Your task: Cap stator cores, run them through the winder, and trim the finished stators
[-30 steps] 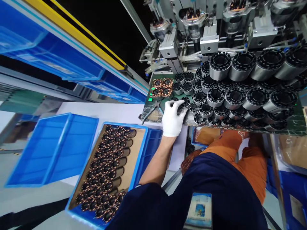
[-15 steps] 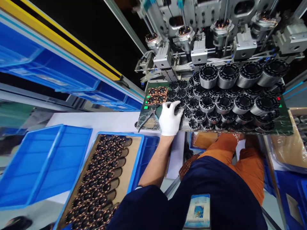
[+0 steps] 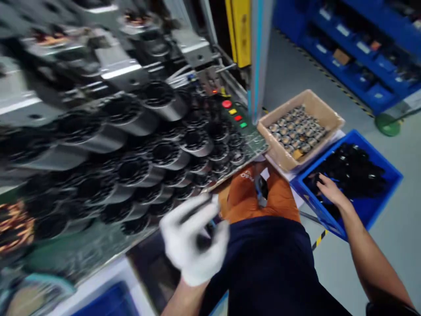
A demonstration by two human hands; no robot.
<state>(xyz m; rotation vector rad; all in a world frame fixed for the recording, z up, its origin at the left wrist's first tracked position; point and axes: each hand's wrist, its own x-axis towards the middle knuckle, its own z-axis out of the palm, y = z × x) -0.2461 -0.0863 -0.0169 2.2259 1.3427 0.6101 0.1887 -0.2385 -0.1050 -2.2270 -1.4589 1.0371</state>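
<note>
My left hand [image 3: 195, 239], in a white glove, is in front of my body near the table's front edge. Its fingers are curved and apart, blurred by motion, and I see nothing held in them. Beside it on the green table stand stacked motor stator cores [image 3: 167, 153], steel rings with black slotted tops. My bare right hand [image 3: 330, 189] reaches into a blue bin [image 3: 368, 219] at the right. Its fingers are stretched and apart over a heap of black parts [image 3: 355, 169], whose exact kind is unclear.
A cardboard box [image 3: 283, 153] of small metal cylinders stands beside the blue bin. Winding machine heads [image 3: 112, 57] line the back. Coloured buttons [image 3: 235, 113] sit at the table's right end. Copper-wound stators [image 3: 15, 226] are at the left; a yellow post [image 3: 240, 33] rises behind.
The view has swung to the right. My left hand has left the small stators at the table's left and drawn back toward my body. My right hand has come into view at the blue bin.
</note>
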